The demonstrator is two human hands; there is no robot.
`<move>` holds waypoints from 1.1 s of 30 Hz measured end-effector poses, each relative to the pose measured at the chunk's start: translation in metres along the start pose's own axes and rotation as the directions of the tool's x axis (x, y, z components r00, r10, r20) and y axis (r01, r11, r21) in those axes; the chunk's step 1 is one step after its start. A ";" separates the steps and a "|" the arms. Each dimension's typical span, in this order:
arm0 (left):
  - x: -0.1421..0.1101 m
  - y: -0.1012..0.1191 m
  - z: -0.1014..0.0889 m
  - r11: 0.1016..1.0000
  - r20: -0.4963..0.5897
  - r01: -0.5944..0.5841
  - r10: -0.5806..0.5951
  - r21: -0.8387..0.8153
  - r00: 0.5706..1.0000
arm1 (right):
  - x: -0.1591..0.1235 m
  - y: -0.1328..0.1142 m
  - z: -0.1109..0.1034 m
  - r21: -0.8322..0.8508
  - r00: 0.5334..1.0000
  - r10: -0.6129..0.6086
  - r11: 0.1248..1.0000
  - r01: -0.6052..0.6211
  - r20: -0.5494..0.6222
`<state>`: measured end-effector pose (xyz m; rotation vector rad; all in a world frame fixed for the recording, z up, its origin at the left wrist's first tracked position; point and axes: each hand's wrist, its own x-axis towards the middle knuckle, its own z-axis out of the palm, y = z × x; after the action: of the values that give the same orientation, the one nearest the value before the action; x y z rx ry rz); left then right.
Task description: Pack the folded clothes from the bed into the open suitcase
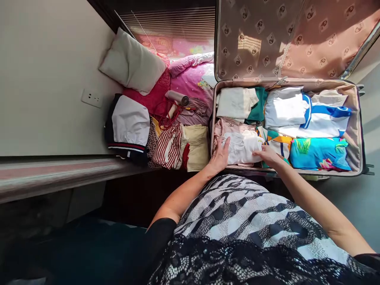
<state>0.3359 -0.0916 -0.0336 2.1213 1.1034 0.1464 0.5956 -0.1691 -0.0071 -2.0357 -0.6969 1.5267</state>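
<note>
Looks like soft, matt cloth on the white garment (245,149), smooth, faintly glossy fabric in the lining (264,47), plastic at the socket (89,98), openwork lace across the dress (231,221).

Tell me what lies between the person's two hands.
A folded white garment lies between the left hand and the right hand, both touching it, as the head view shows.

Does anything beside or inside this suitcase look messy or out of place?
Mainly the red cord: it lies in loose, tangled loops by a grey cylinder, beside folded clothes. The pale pillow also sits askew by the wall. Nothing visible in the suitcase looks spilled or damaged.
</note>
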 end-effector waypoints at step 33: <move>0.032 -0.003 0.011 0.975 0.149 -0.216 0.221 -0.046 0.964 | 0.020 0.033 -0.043 -0.924 0.968 -0.163 0.302 0.235 0.193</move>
<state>0.3588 -0.0727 -0.0510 2.1842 0.7721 0.0996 0.6449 -0.1844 -0.0321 -2.4638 -2.2266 1.0491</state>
